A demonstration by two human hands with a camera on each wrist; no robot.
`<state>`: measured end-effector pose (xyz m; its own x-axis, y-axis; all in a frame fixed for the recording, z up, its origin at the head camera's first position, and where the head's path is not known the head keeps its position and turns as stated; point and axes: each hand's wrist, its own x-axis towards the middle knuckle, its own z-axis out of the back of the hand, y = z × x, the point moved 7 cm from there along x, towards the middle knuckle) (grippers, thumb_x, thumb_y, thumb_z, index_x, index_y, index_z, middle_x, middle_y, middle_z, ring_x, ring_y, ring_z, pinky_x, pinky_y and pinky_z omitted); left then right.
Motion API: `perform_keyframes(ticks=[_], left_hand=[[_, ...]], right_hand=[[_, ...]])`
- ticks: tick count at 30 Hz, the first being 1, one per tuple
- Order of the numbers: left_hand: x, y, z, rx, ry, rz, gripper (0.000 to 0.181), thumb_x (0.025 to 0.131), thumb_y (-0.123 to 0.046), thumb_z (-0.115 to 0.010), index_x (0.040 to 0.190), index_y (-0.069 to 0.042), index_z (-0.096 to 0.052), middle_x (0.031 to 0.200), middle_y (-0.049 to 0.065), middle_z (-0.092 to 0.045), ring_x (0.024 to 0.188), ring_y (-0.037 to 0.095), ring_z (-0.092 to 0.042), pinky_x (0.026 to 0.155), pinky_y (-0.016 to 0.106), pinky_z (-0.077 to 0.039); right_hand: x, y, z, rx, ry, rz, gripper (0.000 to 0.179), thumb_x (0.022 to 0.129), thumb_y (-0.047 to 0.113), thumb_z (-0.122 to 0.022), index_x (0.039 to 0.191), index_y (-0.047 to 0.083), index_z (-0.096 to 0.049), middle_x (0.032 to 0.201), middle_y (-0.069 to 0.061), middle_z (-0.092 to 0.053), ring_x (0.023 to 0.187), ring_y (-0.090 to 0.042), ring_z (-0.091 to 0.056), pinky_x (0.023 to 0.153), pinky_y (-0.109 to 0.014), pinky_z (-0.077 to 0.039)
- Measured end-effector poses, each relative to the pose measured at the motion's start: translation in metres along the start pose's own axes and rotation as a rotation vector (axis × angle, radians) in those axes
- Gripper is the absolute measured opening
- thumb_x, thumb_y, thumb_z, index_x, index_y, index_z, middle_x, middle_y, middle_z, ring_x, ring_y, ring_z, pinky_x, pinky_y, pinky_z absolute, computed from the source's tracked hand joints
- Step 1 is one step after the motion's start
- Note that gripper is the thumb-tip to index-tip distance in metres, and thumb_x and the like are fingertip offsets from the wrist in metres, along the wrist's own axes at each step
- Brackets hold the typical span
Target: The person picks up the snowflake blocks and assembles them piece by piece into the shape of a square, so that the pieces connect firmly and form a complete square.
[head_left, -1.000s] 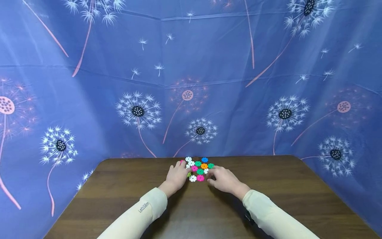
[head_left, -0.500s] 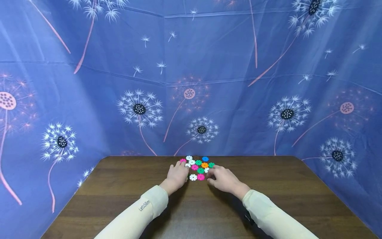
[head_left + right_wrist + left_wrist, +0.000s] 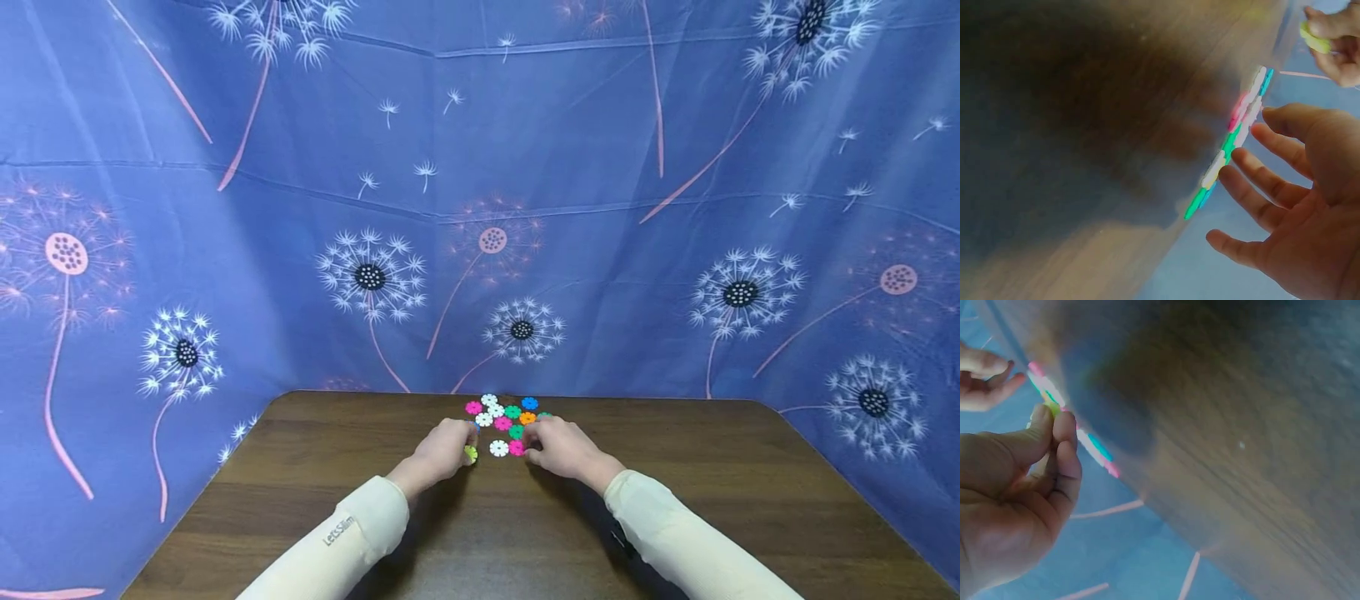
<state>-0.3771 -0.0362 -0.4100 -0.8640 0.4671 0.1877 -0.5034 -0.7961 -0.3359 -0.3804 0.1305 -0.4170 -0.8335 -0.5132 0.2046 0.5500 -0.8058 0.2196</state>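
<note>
My left hand [image 3: 442, 448] pinches a yellow-green snowflake disc [image 3: 471, 455] between thumb and fingertips; the right wrist view shows this yellow-green disc [image 3: 1314, 39] too. My right hand [image 3: 562, 446] is at the right side of the scattered discs, its fingers spread and loosely bent with nothing between them. In front of it lie a pink disc [image 3: 516, 448] and a green disc [image 3: 516, 432]. A white disc [image 3: 498, 448] lies between the hands. Part of a blue disc shows behind the left fingers, and my right hand partly covers a green disc.
Several more notched discs lie toward the back edge of the brown wooden table [image 3: 337, 517], among them a blue disc [image 3: 530, 403], an orange disc [image 3: 528, 418] and a pink disc [image 3: 473, 407]. A blue dandelion-print cloth [image 3: 600, 275] hangs just behind the table.
My left hand has drawn back from the discs toward the left, with the yellow-green disc in its fingers, uncovering white and pink ones. The right hand has barely moved. The head view has shifted slightly.
</note>
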Motion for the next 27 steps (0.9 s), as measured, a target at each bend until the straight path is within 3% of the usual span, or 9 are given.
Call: perform_keyframes(ticks=[5,12,22,27], left_hand=[[-0.006,0.006,0.023,-0.149,-0.122,-0.033,0.025,0.077,0.01,-0.078,0.075,-0.007,-0.06,0.069,-0.001,-0.059,0.064,0.009,-0.049,0.056,0.025,-0.045],[-0.016,0.018,0.048,-0.307,-0.236,0.006,0.017,0.081,0.01,-0.075,0.078,-0.004,-0.065,0.068,0.009,-0.067,0.059,0.005,-0.051,0.055,0.023,-0.045],[-0.025,0.008,0.059,-0.407,-0.245,-0.01,0.014,0.085,0.009,-0.073,0.082,-0.002,-0.066,0.071,0.008,-0.068,0.066,0.024,-0.066,0.059,0.023,-0.048],[-0.027,0.007,0.061,-0.41,-0.242,0.0,0.013,0.086,0.009,-0.073,0.083,-0.001,-0.066,0.073,0.01,-0.07,0.064,0.018,-0.066,0.058,0.023,-0.048]], right_hand=[[0.006,-0.002,-0.004,-0.019,-0.005,0.018,0.014,0.085,0.016,-0.081,0.095,0.011,-0.073,0.089,0.0,-0.063,0.082,-0.019,-0.062,0.071,-0.044,-0.055],[0.011,-0.002,-0.007,-0.024,0.0,0.033,0.012,0.086,0.014,-0.081,0.094,0.014,-0.072,0.088,0.0,-0.058,0.077,-0.015,-0.054,0.061,-0.037,-0.049],[0.017,0.004,-0.009,-0.114,0.001,0.04,0.022,0.082,0.016,-0.086,0.101,0.015,-0.076,0.094,-0.003,-0.059,0.092,-0.028,-0.057,0.064,-0.05,-0.054],[0.018,0.006,-0.012,-0.117,0.0,0.044,0.021,0.077,0.012,-0.088,0.093,0.018,-0.075,0.089,-0.002,-0.053,0.088,-0.026,-0.052,0.062,-0.047,-0.053]])
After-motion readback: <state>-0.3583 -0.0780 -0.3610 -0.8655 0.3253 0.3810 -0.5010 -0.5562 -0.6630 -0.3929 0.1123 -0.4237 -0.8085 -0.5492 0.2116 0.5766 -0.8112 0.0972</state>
